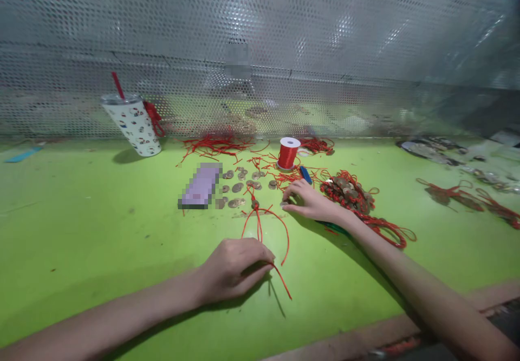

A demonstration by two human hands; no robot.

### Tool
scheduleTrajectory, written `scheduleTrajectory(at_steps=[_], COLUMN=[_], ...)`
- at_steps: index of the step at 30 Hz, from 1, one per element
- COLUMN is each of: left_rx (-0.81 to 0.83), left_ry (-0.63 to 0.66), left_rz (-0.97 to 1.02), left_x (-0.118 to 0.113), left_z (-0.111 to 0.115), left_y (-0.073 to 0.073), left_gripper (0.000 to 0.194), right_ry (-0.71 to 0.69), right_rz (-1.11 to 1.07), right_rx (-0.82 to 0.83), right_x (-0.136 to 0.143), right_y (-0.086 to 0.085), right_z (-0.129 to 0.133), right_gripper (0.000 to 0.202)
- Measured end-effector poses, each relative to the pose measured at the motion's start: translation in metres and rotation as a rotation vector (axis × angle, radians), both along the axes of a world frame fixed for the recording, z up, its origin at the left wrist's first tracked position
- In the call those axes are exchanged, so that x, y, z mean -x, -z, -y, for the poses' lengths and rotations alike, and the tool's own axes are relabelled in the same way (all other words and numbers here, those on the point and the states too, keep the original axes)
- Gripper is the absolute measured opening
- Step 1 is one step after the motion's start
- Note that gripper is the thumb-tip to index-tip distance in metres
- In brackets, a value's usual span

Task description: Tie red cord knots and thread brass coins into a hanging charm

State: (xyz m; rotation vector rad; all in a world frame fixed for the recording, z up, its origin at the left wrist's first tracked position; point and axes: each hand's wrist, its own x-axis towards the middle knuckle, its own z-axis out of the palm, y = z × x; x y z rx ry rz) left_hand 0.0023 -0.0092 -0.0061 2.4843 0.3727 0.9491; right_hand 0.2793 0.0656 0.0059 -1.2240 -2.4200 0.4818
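Observation:
My left hand (239,268) is closed in a pinch on a red cord (283,283), whose loose end sticks out past the fingertips. The cord's other strands run up to a knotted coin (255,204) on the table, and one strand curves out to the right. My right hand (311,201) is closed, thumb and forefinger at a small coin (283,204) just right of the knot. Several loose coins (238,187) lie in small piles beyond the knotted one. A heap of coins strung on red cord (347,193) rests beside my right forearm.
A spool of red cord (288,155) stands behind the coins, near a blue object (306,175) and red cord scraps (219,144). A blurred phone-like purple object (202,185) lies left. A tumbler with straw (136,125) stands by the perforated metal sheet (182,68). Corded pieces (455,193) lie right.

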Motion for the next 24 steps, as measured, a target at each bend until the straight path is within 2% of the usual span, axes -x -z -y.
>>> scheduleTrajectory(at_steps=[5, 9, 14, 16, 19, 22, 24], left_rx=[0.067, 0.16, 0.361, 0.426, 0.479, 0.545, 0.604], left_ry=[-0.04, -0.1, -0.18, -0.219, -0.282, -0.343, -0.374], left_rz=[0.022, 0.069, 0.126, 0.163, 0.216, 0.23, 0.216], left_x=[0.001, 0.0, -0.001, -0.002, -0.002, -0.002, -0.001], left_z=[-0.001, -0.003, -0.007, -0.009, -0.012, -0.013, -0.014], left_y=[0.0, 0.0, -0.004, -0.006, -0.008, -0.007, -0.006], left_gripper=[0.011, 0.008, 0.008, 0.01, 0.01, 0.013, 0.014], right_ry=[-0.013, -0.009, 0.033, 0.062, 0.076, 0.091, 0.112], right_rz=[-0.031, -0.095, -0.265, -0.426, -0.67, -0.76, -0.744], right_rx=[0.025, 0.118, 0.133, 0.22, 0.451, 0.611, 0.621], right_x=[0.002, 0.005, 0.017, 0.027, 0.044, 0.057, 0.063], right_y=[0.002, -0.001, -0.008, -0.009, -0.007, -0.004, -0.004], right_z=[0.0, 0.004, 0.014, 0.02, 0.031, 0.044, 0.053], right_gripper=[0.011, 0.008, 0.01, 0.012, 0.017, 0.017, 0.016])
